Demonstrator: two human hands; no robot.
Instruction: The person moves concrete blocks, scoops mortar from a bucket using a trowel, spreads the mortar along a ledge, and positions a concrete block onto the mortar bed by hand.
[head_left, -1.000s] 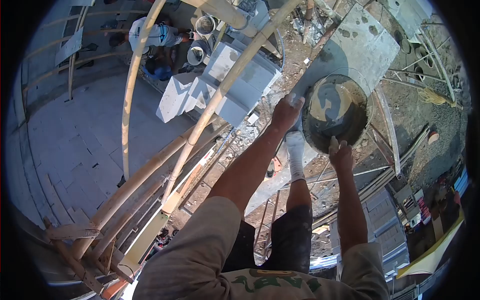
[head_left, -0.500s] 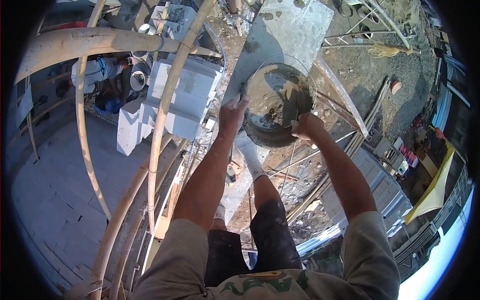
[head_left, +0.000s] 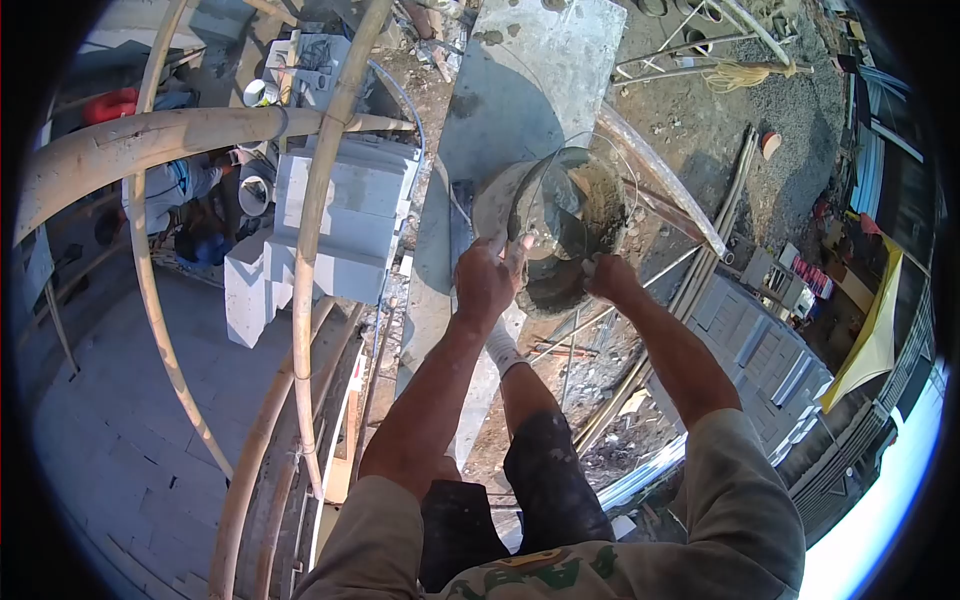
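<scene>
Tilted bucket, 2-hand hold
L hand & R hand both gripping near rim, grey residue inside, pale board beyond

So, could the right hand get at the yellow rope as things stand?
Probably not: the right hand is occupied at the rim of the bucket, and the yellow rope lies well beyond it, with a slanting pole in between.
</scene>
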